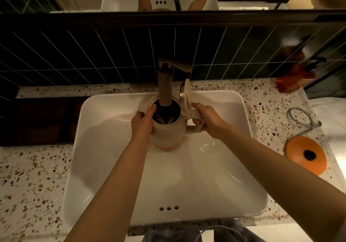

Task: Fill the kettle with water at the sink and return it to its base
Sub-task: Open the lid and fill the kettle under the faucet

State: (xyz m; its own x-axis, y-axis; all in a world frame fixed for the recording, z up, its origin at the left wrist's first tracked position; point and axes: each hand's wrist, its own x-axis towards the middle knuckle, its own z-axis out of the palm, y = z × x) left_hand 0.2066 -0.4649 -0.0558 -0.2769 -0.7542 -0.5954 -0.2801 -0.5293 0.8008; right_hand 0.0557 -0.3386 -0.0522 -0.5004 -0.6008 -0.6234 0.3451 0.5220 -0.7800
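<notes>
A white kettle (168, 131) is held inside the white sink (104, 148), directly under the spout of the brown faucet (165, 84). Its lid (186, 95) stands flipped up on the right side. The dark inside of the kettle shows some water at the bottom. My left hand (143, 123) wraps the kettle's body from the left. My right hand (206, 119) grips the handle on the right. The round orange kettle base (305, 156) lies on the counter to the right of the sink.
The terrazzo counter (31, 176) surrounds the sink. A grey cord (301, 118) loops behind the base. Dark tiles and a mirror rise behind the faucet. An orange-brown item (294, 76) stands at the back right. A white cloth surface lies at the far right.
</notes>
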